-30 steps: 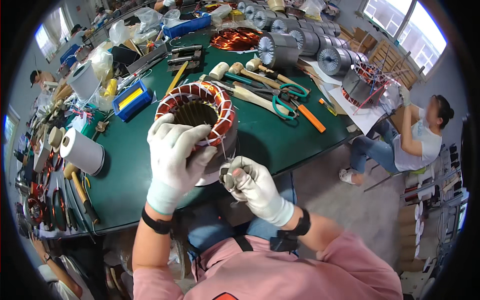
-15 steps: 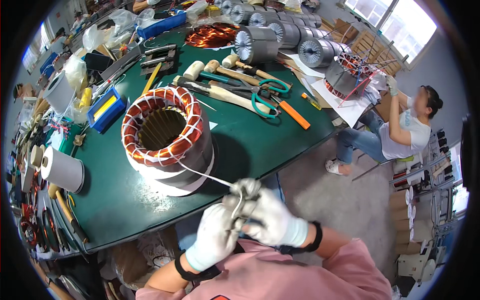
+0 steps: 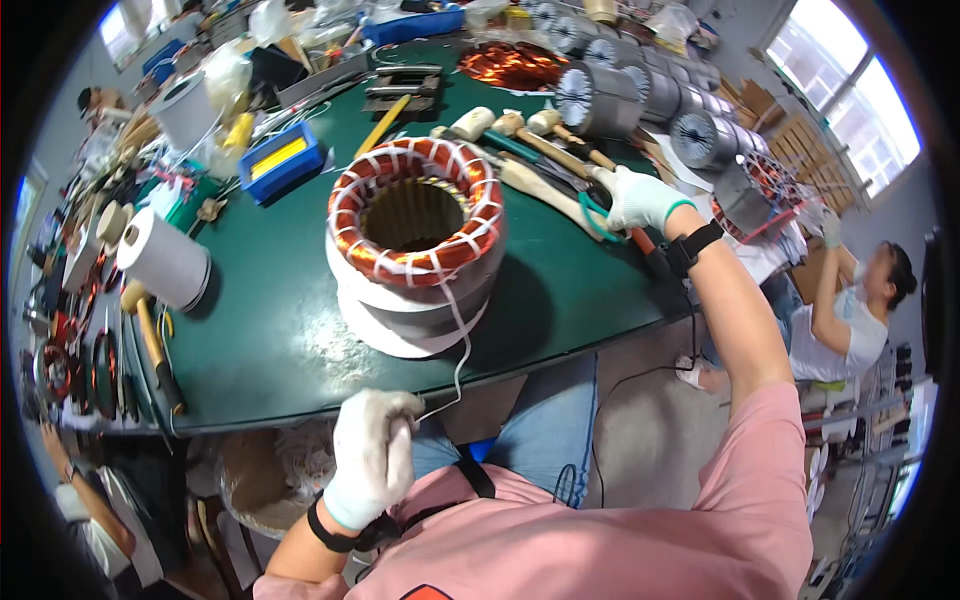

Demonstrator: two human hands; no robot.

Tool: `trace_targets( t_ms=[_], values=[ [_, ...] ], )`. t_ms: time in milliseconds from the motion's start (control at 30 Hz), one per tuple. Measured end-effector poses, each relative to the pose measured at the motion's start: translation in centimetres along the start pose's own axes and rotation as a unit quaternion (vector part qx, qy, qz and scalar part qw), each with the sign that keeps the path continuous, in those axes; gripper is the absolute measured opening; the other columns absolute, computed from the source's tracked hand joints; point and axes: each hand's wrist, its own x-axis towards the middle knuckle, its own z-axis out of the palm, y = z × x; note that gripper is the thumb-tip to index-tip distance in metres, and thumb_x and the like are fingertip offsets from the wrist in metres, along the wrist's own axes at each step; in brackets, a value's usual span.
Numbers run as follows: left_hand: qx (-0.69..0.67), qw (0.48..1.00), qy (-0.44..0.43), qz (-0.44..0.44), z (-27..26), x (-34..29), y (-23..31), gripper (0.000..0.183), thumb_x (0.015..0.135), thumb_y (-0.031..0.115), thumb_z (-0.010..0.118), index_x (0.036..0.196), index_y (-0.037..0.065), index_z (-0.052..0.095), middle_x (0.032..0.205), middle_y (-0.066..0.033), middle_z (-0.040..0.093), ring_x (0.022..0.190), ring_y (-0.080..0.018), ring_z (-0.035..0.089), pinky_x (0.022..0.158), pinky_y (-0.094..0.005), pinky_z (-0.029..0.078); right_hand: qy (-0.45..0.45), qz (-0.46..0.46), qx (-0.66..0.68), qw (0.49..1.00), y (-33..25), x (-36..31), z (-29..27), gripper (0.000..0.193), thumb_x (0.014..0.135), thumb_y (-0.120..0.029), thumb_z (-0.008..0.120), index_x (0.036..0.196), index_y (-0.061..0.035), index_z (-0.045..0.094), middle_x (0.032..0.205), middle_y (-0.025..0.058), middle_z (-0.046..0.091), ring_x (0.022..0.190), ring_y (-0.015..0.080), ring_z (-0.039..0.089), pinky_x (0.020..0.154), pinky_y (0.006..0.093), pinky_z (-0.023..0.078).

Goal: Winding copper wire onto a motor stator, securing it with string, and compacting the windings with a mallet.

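A motor stator (image 3: 415, 265) stands upright on the green bench, its ring of copper windings bound with white lacing. From the front of the ring a white lacing cord (image 3: 463, 345) hangs slack over the bench edge. My left hand (image 3: 368, 455), in a white glove, is closed with the cord's end at its fingers. Out to the right, my gloved right hand (image 3: 640, 200) is closed over the green-handled scissors (image 3: 592, 213); it covers one handle loop, and its fingertips are partly hidden.
Mallets (image 3: 475, 124) lie behind the scissors. A white cord spool (image 3: 165, 258) and a blue box (image 3: 280, 165) stand to the left. Further stators (image 3: 598, 100) and copper coils (image 3: 510, 65) fill the back. Another person (image 3: 845, 320) sits at the right by a wound stator.
My hands have parted. The right hand let go of the cord and moved to the scissors; the left stayed low with it. The cord went from taut to slack, and the view shifted.
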Motion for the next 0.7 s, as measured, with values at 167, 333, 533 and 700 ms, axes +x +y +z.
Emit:
trace_targets(
  t_ms=[167, 333, 533, 700],
  values=[
    [0.083, 0.985, 0.142, 0.05, 0.2, 4.2, 1.9, 0.021, 0.084, 0.002, 0.069, 0.105, 0.003, 0.066, 0.087, -0.0104, 0.065, 0.071, -0.0275, 0.059, 0.069, -0.0387, 0.048, 0.086, -0.014, 0.049, 0.995, -1.3, 0.5, 0.8, 0.05, 0.083, -0.026, 0.069, 0.132, -0.0135, 0.066, 0.109, 0.0226, 0.073, 0.103, 0.0397, 0.07, 0.09, 0.0449, 0.056],
    [0.222, 0.935, 0.223, 0.164, 2.4, 8.3, 1.6, 0.044, 0.072, 0.013, 0.09, 0.109, 0.007, 0.068, 0.073, -0.0023, 0.057, 0.061, -0.0194, 0.053, 0.061, -0.0338, 0.043, 0.01, 0.018, 0.181, 0.983, -0.7, -2.8, 0.4, 0.059, 0.07, -0.014, 0.072, 0.128, -0.0104, 0.066, 0.105, 0.0166, 0.073, 0.096, 0.0288, 0.071, 0.088, 0.0361, 0.055],
    [0.177, 0.943, 0.213, 0.184, 2.3, 8.8, 0.9, 0.024, 0.076, 0.005, 0.086, 0.096, 0.009, 0.074, 0.07, -0.0011, 0.06, 0.061, -0.0188, 0.056, 0.06, -0.0334, 0.043, 0.046, -0.085, 0.513, 0.853, -3.6, -12.0, -3.5, 0.071, 0.069, -0.026, 0.087, 0.132, -0.0014, 0.062, 0.104, 0.0004, 0.061, 0.101, 0.0114, 0.057, 0.09, 0.0268, 0.047],
    [0.115, 0.955, 0.225, 0.154, 2.4, 8.7, 1.3, 0.023, 0.076, 0.0, 0.085, 0.095, 0.009, 0.076, 0.071, -0.0014, 0.061, 0.061, -0.0175, 0.054, 0.062, -0.0319, 0.044, -0.14, -0.195, 0.44, 0.865, -7.9, -16.1, -6.6, 0.086, 0.075, -0.059, 0.088, 0.132, 0.001, 0.065, 0.094, 0.0042, 0.066, 0.083, 0.0098, 0.056, 0.077, 0.0271, 0.048]
  ],
)
